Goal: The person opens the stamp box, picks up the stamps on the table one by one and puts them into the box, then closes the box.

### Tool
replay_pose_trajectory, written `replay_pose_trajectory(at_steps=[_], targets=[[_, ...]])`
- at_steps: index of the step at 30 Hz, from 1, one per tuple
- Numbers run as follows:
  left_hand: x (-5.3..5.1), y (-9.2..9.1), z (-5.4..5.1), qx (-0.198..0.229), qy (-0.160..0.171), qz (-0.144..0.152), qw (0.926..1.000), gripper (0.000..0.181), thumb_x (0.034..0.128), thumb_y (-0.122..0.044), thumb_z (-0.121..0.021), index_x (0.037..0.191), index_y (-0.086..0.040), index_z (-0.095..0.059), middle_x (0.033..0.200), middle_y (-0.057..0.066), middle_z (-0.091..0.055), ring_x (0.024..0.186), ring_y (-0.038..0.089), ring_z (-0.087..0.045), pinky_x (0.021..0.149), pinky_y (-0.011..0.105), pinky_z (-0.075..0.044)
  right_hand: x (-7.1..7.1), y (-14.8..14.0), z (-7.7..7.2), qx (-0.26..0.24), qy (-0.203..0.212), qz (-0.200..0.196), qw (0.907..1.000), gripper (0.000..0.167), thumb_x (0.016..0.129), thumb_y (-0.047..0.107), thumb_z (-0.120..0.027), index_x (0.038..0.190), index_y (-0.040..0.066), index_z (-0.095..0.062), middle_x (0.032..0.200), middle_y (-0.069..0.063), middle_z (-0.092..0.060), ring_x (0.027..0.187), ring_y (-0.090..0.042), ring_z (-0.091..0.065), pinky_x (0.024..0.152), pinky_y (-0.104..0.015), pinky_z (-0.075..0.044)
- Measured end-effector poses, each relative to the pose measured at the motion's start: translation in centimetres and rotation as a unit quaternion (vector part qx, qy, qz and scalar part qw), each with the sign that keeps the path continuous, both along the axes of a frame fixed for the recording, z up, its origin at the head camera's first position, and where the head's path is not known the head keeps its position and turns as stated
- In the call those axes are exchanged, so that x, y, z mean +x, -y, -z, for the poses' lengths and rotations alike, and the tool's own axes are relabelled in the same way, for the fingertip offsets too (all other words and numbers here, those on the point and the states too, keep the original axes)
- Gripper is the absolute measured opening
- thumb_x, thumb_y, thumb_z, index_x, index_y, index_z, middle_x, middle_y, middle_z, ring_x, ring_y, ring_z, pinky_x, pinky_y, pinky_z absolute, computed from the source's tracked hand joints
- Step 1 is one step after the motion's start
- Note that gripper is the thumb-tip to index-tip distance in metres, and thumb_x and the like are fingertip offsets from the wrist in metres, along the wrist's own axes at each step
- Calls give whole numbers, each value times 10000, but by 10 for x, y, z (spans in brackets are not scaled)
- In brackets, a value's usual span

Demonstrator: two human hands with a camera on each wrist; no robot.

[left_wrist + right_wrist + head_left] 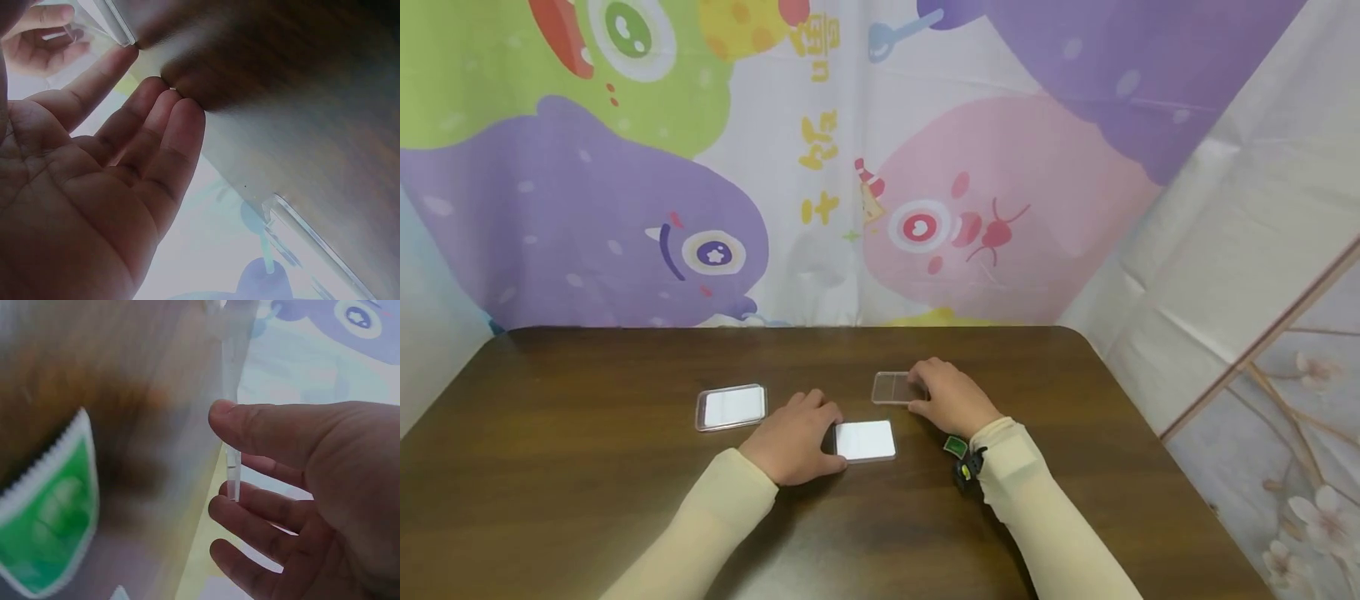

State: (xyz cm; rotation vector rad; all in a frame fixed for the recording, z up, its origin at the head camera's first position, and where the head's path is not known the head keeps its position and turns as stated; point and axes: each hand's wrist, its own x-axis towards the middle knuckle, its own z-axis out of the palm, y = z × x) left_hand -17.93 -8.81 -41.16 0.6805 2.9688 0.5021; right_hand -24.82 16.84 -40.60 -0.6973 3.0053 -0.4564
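spreading under both hands, a dark brown table (550, 508) shows streaky wood grain, a soft sheen and rounded far corners. behind it hangs a printed backdrop (812, 279) with cartoon creatures, green and purple at the left, pink toward the right, and yellow lettering (818, 137) running down a white strip. at the right side, a pale creased sheet (1232, 208) meets a brown diagonal strip, beyond which branches and pinkish blossoms (1327, 518) are printed.

on the table, left of centre, lies a flat clear-edged case (734, 407) with a white face. a similar white rectangle (867, 442) lies nearer the middle; the left hand (797, 437) pinches its left end between thumb and index finger, the other three fingers pressed close together. farther back, the right hand (955, 396) pinches a clear plate (892, 388) by its right end, thumb against fingers, the lower fingers slightly spread. a green tag (956, 447) sits by that wrist.
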Motion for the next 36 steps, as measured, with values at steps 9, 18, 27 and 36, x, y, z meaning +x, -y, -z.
replay_pose_trajectory(at_steps=[9, 18, 27, 36], targets=[[0, 0, 1, 4, 15, -5, 10000, 499, 812, -393, -855, 1159, -75, -688, 1131, 111, -599, 1067, 314, -566, 953, 480, -497, -29, 3, -4, 507, 127, 130, 9985, 360, 922, 207, -797, 1218, 60, -655, 1150, -101, -652, 1042, -278, -627, 938, -476, -514], [-1, 0, 2, -21, 20, 26, 10000, 499, 814, -404, -853, 1154, -80, -685, 1116, 100, -593, 1046, 301, -557, 930, 478, -496, -38, -1, -4, 480, 701, 305, 9959, 312, 905, 170, -803, 1129, 65, -613, 1076, -71, -652, 1034, -261, -606, 1079, -524, -378], [0, 2, -1, 46, 86, -10, 10000, 509, 815, -388, -856, 1170, -67, -681, 1144, 119, -594, 1078, 326, -561, 956, 490, -490, -34, 0, -7, 519, 771, 137, 9956, 289, 904, 175, -794, 1089, 63, -602, 1101, -91, -667, 1125, -304, -619, 1178, -584, -272], [0, 0, -2, 25, 33, -1, 10000, 516, 804, -399, -865, 1155, -65, -688, 1135, 119, -603, 1046, 315, -568, 938, 490, -504, 18, 9, -14, -467, 878, -1012, 9899, 416, 904, 221, -814, 1214, 60, -587, 1232, -90, -630, 1121, -253, -620, 965, -452, -507]])
